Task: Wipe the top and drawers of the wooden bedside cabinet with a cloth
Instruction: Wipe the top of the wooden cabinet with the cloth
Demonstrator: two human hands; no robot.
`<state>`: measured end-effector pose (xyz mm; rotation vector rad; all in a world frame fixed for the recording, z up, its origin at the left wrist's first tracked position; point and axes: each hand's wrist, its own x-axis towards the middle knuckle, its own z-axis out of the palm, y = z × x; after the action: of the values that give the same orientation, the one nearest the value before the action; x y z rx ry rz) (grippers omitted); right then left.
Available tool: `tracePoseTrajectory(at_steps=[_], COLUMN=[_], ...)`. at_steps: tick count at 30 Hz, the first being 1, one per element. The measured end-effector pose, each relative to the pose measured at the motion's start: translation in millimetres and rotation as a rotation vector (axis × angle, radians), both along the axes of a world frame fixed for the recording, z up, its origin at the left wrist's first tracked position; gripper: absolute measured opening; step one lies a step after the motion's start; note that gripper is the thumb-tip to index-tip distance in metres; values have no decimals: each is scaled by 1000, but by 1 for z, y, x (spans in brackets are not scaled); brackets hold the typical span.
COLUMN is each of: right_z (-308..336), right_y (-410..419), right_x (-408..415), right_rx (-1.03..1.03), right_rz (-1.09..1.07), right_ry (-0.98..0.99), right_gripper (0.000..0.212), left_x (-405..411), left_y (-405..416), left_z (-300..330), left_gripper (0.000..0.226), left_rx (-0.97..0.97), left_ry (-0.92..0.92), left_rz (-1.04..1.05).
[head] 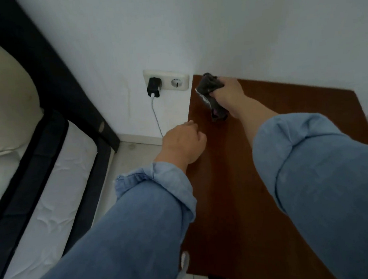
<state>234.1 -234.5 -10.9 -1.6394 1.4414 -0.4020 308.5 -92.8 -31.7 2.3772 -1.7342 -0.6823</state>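
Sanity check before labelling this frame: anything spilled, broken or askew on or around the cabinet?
Nothing stands out. The right hand grips a dark cloth on the far left corner of the cabinet top, which shows no spill or damage. The charger sits plugged into the wall socket.

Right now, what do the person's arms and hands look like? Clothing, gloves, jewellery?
Both arms wear blue denim-like sleeves, cuffs rolled back above the wrists. The left sleeve has a crumpled, slightly frayed cuff; the right sleeve has a smoother fold. The left hand and right hand are bare: no gloves, rings or watch visible.
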Motion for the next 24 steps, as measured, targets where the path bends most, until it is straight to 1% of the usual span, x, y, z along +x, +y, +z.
tracePoseTrajectory(at_steps=[4,7,11,15,17,19,21,24], right_z=[-7,-12,-27,-36,-42,-53,-63,-64], right_y=[-51,-75,-89,-79,-62,-37,-15,-4], right_x=[22,39,51,52,44,29,17,15], right_rx=[-213,-303,-262,-254,-276,-300,-294,-290], right_rz=[125,207,330,376,412,428,418,381], right_ry=[116,178,313,343,323,263,198,187], right_gripper=[18,25,31,28,29,36,42,45], left_x=[4,-5,-10,-9,-11,-13,-14,-24], left_y=[-20,-16,-21,-21,-22,-22,-24,-14], left_z=[-17,-27,-28,-27,-24,-22,-24,-21], left_gripper=[51,61,76,77,79,76,64,53], left_rx=[25,1,-11,0,12,23,9,-63], left_ry=[-48,-111,-114,-93,-91,-69,-18,4], left_rz=[5,-14,18,51,48,53,96,182])
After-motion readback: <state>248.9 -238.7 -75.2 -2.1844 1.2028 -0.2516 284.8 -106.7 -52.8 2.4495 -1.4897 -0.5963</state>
